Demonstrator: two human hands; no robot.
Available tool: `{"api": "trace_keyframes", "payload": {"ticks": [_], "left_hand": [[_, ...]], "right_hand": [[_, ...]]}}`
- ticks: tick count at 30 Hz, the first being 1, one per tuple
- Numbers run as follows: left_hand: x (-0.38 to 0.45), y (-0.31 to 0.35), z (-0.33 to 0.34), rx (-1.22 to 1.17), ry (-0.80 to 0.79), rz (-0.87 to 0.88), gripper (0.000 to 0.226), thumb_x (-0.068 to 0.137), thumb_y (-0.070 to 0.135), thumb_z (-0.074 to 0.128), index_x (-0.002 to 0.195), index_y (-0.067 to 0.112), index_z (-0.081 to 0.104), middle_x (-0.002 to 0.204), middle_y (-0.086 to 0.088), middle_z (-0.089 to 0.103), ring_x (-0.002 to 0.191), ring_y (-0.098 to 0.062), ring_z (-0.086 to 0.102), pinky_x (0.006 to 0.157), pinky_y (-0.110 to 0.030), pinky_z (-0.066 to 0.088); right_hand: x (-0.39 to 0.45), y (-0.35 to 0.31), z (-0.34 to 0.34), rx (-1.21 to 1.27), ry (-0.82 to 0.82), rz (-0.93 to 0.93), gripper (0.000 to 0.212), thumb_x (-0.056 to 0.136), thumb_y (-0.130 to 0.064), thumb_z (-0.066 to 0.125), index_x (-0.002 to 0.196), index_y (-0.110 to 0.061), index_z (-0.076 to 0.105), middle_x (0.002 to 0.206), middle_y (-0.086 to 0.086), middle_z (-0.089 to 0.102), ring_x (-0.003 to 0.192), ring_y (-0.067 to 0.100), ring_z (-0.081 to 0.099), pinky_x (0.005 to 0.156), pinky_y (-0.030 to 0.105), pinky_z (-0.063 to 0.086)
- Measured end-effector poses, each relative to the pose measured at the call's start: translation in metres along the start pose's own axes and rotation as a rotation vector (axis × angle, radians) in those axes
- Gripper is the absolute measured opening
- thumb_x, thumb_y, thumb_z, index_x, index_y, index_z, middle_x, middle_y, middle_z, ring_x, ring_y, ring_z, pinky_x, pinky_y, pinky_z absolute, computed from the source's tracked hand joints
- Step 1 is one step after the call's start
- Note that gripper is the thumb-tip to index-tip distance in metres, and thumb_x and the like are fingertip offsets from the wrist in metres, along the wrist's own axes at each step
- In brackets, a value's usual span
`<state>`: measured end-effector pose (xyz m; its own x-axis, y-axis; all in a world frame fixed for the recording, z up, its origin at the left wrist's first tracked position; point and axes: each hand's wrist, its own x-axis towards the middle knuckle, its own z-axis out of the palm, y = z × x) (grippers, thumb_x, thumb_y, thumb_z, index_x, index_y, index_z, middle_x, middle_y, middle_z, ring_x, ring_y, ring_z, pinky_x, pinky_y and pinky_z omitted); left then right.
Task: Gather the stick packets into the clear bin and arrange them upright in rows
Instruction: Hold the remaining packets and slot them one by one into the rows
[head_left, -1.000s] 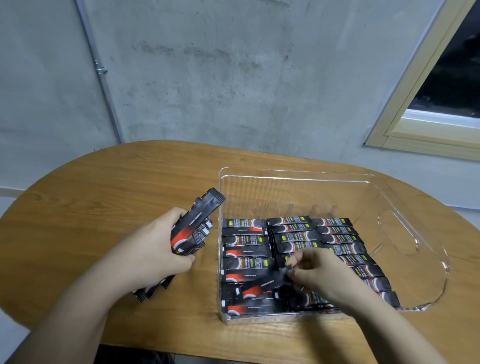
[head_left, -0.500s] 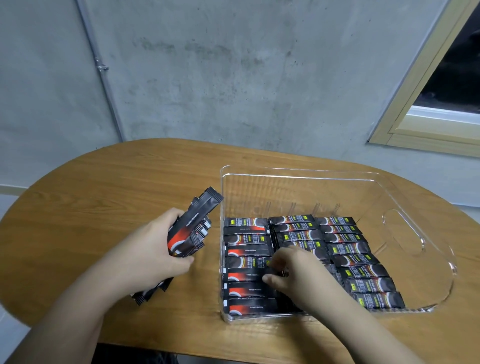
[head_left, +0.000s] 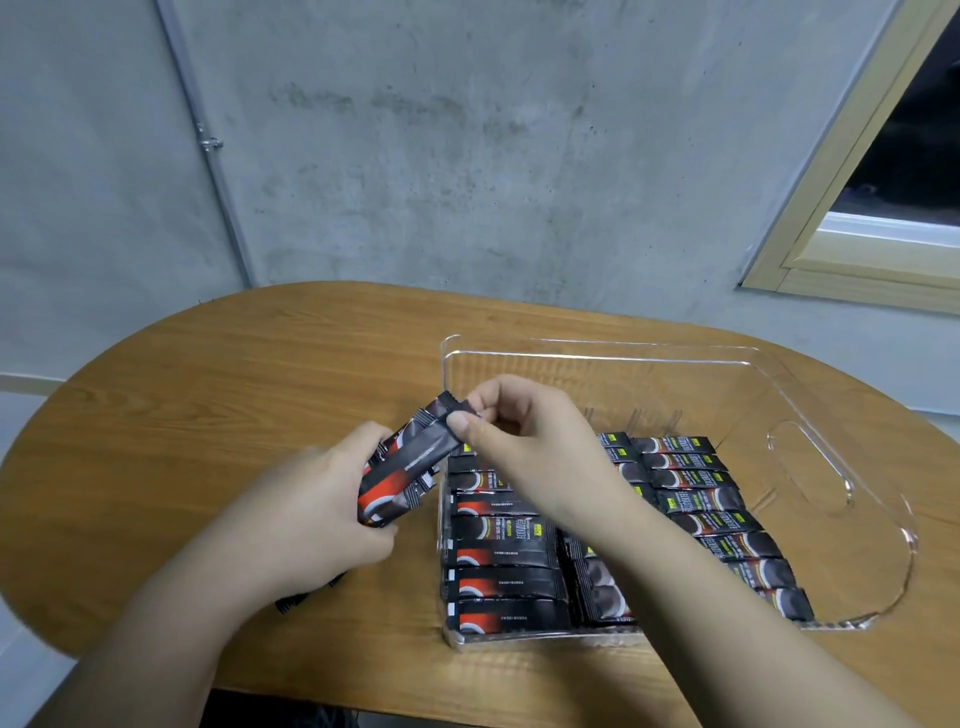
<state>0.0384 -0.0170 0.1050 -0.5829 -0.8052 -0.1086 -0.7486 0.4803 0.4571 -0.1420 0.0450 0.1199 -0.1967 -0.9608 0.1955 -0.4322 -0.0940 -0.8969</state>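
right hand (head_left: 524, 447) fingers (head_left: 460, 420) pinch the top black-and-red foil stick packet (head_left: 415, 457) from the left hand's (head_left: 317, 509) gripped bundle; neighbouring packets may drag out beneath them onto the wooden worktop (head_left: 208, 395).

Print runs along the stick packets (head_left: 506, 555) in my clear bin (head_left: 597, 358), white lines and small yellow tags, but too small and blurred for me to read. No legible text, brand or number anywhere.
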Motion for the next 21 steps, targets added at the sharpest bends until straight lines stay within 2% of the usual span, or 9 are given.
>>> {"api": "trace_keyframes", "payload": {"ticks": [3,5,7,9,12,14,17,21], "left_hand": [[-0.001,-0.005,0.001,-0.045,-0.010,-0.020,0.043,0.071,0.034,0.072,0.103,0.039,0.044,0.076,0.011,0.064,0.062,-0.007,0.060,0.058,-0.026,0.050],[-0.001,-0.007,0.001,-0.068,-0.024,-0.030,0.042,0.071,0.033,0.073,0.102,0.038,0.045,0.077,0.009,0.064,0.058,-0.006,0.059,0.052,-0.022,0.048],[0.000,-0.008,0.001,-0.092,-0.030,-0.033,0.041,0.072,0.031,0.072,0.102,0.037,0.045,0.075,0.008,0.064,0.051,-0.003,0.056,0.044,-0.017,0.043],[0.003,-0.006,0.000,-0.111,-0.034,-0.031,0.041,0.073,0.030,0.072,0.103,0.038,0.045,0.076,0.008,0.064,0.047,0.000,0.053,0.041,-0.015,0.040],[0.006,-0.004,0.002,-0.131,-0.043,-0.024,0.041,0.074,0.029,0.072,0.104,0.037,0.046,0.078,0.007,0.064,0.046,0.000,0.052,0.040,-0.014,0.039],[0.006,-0.003,0.004,-0.137,-0.048,-0.015,0.041,0.074,0.029,0.073,0.104,0.037,0.046,0.078,0.007,0.064,0.049,-0.001,0.054,0.042,-0.016,0.041],[0.005,-0.004,0.003,-0.134,-0.042,-0.012,0.041,0.074,0.028,0.073,0.104,0.037,0.046,0.079,0.008,0.064,0.052,-0.001,0.055,0.042,-0.015,0.041],[0.002,-0.006,-0.001,-0.135,-0.024,-0.015,0.041,0.075,0.026,0.074,0.103,0.036,0.046,0.077,0.007,0.064,0.048,0.002,0.054,0.040,-0.014,0.039]], "right_hand": [[-0.003,0.012,-0.025,0.157,0.191,0.077,0.015,0.089,-0.010,0.063,0.078,-0.018,0.056,0.059,-0.008,0.057,0.054,0.007,0.053,0.060,0.026,0.045],[-0.012,0.025,-0.049,0.283,0.273,0.172,0.013,0.089,-0.002,0.061,0.083,-0.013,0.056,0.055,-0.008,0.054,0.050,0.006,0.057,0.057,0.020,0.049],[-0.027,0.041,-0.066,0.284,0.198,0.310,0.012,0.088,0.005,0.058,0.087,-0.007,0.058,0.059,-0.001,0.054,0.052,0.007,0.060,0.053,0.015,0.049],[-0.043,0.057,-0.075,0.160,0.032,0.419,0.012,0.087,0.007,0.058,0.082,-0.004,0.062,0.064,0.005,0.059,0.055,0.009,0.060,0.054,0.016,0.049],[-0.056,0.071,-0.076,-0.077,-0.180,0.470,0.012,0.084,0.000,0.065,0.075,-0.008,0.067,0.066,0.000,0.062,0.063,0.010,0.056,0.064,0.022,0.045],[-0.057,0.071,-0.069,-0.152,-0.238,0.490,0.013,0.082,-0.005,0.068,0.072,-0.013,0.068,0.067,-0.002,0.064,0.063,0.009,0.056,0.064,0.023,0.044],[-0.054,0.067,-0.051,-0.241,-0.304,0.503,0.011,0.080,-0.014,0.069,0.070,-0.018,0.069,0.066,-0.004,0.065,0.058,0.009,0.054,0.056,0.024,0.045],[-0.052,0.065,-0.030,-0.506,-0.341,0.476,0.013,0.080,-0.023,0.066,0.068,-0.025,0.064,0.068,-0.005,0.065,0.053,0.006,0.055,0.049,0.016,0.041]]}}
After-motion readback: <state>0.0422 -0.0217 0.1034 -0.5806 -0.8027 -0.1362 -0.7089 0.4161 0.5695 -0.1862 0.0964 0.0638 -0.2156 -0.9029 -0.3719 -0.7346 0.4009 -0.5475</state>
